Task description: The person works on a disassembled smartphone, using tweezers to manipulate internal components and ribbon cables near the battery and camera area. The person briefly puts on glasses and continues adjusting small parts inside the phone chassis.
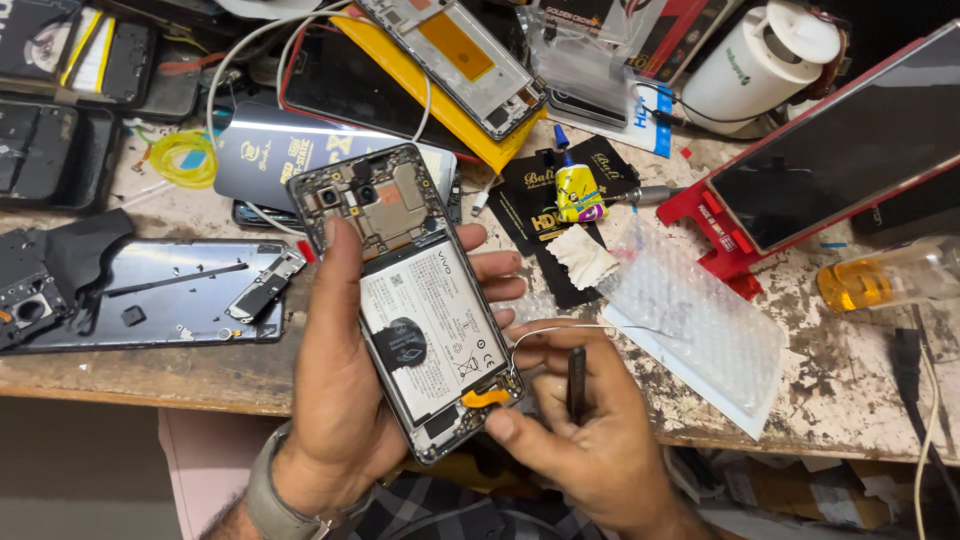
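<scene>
Left hand (345,400) grips opened phone (410,300) — battery, boards bare | right hand (590,440) pinches dark tool (576,382)

I see a worn wooden workbench (180,375) with a stained, chipped pale top under even light, and below its front edge a plain grey floor (70,470) in shadow.

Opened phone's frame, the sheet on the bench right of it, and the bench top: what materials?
Opened phone frame: likely dark metal or hard plastic, dull sheen; held in left hand. Sheet: clear plastic bubble wrap, dimpled texture. Bench top: looks like wood, pale coating chipped and stained.
</scene>
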